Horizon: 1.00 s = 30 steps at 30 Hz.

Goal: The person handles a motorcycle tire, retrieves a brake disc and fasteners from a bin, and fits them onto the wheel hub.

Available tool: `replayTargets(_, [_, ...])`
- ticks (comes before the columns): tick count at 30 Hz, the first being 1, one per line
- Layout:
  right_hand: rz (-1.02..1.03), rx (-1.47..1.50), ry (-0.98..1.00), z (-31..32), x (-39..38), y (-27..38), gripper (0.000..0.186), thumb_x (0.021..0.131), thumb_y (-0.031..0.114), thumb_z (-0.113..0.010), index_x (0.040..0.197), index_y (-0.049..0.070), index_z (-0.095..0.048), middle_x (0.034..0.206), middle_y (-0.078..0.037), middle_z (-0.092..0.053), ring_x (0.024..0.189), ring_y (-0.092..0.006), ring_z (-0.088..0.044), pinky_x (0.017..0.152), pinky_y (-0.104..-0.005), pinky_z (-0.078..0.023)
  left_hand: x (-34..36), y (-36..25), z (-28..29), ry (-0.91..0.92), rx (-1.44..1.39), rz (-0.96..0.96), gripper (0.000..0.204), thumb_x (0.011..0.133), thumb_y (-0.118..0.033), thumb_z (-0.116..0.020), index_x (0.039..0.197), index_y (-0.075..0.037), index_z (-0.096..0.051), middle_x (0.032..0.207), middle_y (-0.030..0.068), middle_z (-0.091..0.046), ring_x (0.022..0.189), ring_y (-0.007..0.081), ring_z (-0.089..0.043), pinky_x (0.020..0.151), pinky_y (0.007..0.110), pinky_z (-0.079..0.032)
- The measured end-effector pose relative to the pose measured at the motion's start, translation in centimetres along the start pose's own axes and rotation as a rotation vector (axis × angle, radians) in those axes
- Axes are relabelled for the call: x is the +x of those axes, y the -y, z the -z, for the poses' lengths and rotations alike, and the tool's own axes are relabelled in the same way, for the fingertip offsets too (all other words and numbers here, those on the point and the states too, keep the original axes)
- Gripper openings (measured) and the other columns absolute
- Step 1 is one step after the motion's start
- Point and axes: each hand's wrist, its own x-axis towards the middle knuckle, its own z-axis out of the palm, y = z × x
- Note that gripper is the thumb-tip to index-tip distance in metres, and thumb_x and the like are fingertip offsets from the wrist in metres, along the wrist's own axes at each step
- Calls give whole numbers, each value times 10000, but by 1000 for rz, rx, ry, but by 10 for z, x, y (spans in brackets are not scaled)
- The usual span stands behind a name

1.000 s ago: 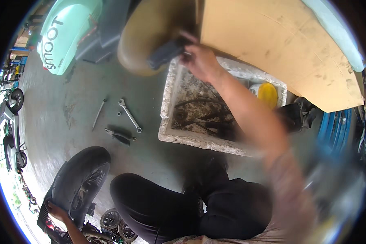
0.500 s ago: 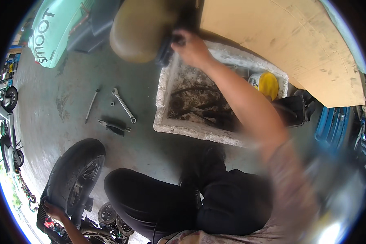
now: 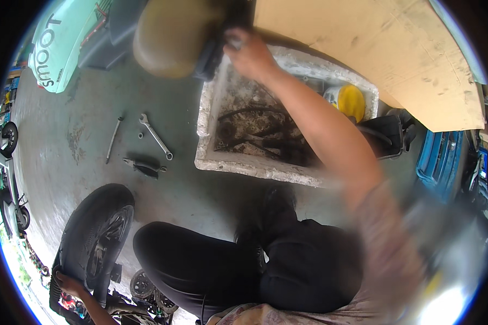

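My right hand point(image 3: 250, 57) reaches over the far left corner of a dirty white foam box point(image 3: 205, 116). Its fingers are curled at a dark part beside a rounded tan object point(image 3: 162, 43); blur and shadow hide what they hold. At the lower left, my left hand point(image 3: 70, 284) is closed at the near edge of a wheel with a black tyre point(image 3: 84, 225), its fingertips partly hidden. On the floor between lie a combination wrench point(image 3: 156, 136), pliers point(image 3: 143, 167) with dark handles, a thin metal rod point(image 3: 114, 141) and a small nut-like piece point(image 3: 141, 135).
Dark, grimy parts and a yellow-ended can point(image 3: 352, 103) lie in the foam box. A black bin point(image 3: 387, 135) and a blue crate point(image 3: 440, 165) stand to its right. Cardboard point(image 3: 363, 43) leans behind; a mint-green panel point(image 3: 54, 57) is at far left. My knees are close in front.
The whole view has shifted a little, so the box and tools appear farther left. Relative to the box corner, my right hand has moved slightly right. My left hand stays at the wheel.
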Motion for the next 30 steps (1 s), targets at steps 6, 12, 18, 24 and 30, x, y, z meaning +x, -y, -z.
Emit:
replayTargets(6, [-275,262,17,19,-9,13,259,841,224,-588,1014,33,-593,1051,-157,-632,1021,-330,-571,894,-384,-450,1,8,-4,-41,-2,-11,423,972,-276,-317,1095,-12,-624,1106,195,-621,1009,379,-575,887,440,-420])
replayTargets(12, [-223,-125,679,34,-87,-3,254,824,227,-632,995,41,-602,1008,-168,-646,951,-330,-616,849,-399,-485,12,33,-6,-20,31,-34,426,975,-251,-270,1083,-62,-636,1143,154,-604,1061,330,-561,929,438,-427])
replayTargets(18, [-320,-511,735,45,-129,-45,278,833,251,-634,1011,39,-606,1010,-192,-623,1015,-355,-587,871,-439,-481,16,42,-10,-63,121,-132,419,967,-249,-304,1051,-39,-657,1090,140,-634,1024,307,-578,898,403,-422])
replayTargets(24, [-243,-234,397,77,-116,-36,330,873,335,-593,982,25,-624,912,-201,-643,931,-361,-617,811,-439,-495,20,23,-15,-30,11,151,439,957,-285,-311,1078,-41,-655,1127,155,-624,1062,320,-566,926,410,-418])
replayTargets(30, [-744,276,375,92,-102,17,377,899,356,-590,1042,8,-614,752,-116,-660,692,-177,-652,686,-329,-530,39,99,-21,-45,58,-8,499,964,-414,-322,1106,-59,-644,1154,162,-613,1058,342,-566,931,413,-431])
